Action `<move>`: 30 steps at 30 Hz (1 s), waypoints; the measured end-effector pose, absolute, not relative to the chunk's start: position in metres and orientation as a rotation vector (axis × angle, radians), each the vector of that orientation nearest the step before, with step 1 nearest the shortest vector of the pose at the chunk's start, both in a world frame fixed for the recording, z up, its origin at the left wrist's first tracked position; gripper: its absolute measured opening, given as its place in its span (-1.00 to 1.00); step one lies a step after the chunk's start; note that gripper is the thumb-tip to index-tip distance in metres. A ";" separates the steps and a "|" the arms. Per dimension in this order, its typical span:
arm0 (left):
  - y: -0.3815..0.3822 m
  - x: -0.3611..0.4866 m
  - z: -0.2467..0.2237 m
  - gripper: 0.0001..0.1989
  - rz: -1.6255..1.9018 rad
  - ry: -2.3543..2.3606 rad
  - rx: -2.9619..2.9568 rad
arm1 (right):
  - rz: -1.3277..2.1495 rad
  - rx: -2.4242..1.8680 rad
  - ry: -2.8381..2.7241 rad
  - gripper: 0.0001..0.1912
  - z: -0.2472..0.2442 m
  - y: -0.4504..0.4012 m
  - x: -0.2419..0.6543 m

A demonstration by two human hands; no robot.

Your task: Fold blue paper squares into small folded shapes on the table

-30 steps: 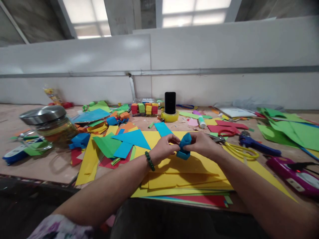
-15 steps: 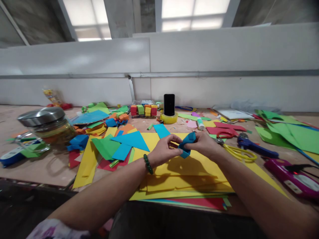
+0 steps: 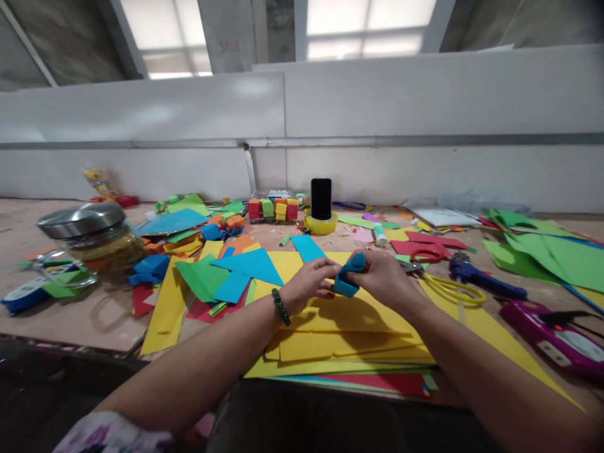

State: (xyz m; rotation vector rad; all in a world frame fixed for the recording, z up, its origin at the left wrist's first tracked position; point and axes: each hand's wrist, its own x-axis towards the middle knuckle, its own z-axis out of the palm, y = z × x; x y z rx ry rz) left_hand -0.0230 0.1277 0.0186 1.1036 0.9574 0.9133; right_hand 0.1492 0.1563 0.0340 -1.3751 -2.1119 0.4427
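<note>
A small folded blue paper piece (image 3: 346,283) is held above a stack of yellow paper sheets (image 3: 325,343). The fingers of my right hand (image 3: 384,275) pinch its right side. My left hand (image 3: 309,284), with a green bead bracelet at the wrist, is at the piece's left edge, its fingers bent and slightly apart; whether they grip the paper is hard to tell. Flat blue paper pieces (image 3: 255,265) and a green piece (image 3: 202,277) lie left of my hands.
A lidded glass jar (image 3: 106,248) stands at the left. Yellow-handled scissors (image 3: 455,289), blue pliers (image 3: 488,278) and a magenta device (image 3: 557,340) lie at the right. A phone (image 3: 321,198) stands in a yellow tape roll (image 3: 321,223), beside small paper cubes (image 3: 274,209).
The blue piece has moved slightly left and turned in my right hand. The fingers of my left hand have shifted back from over it to its left edge.
</note>
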 end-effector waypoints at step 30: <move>0.137 -0.023 0.010 -0.93 1.026 1.175 1.281 | 0.962 -1.156 -2.058 -0.46 0.039 0.156 0.146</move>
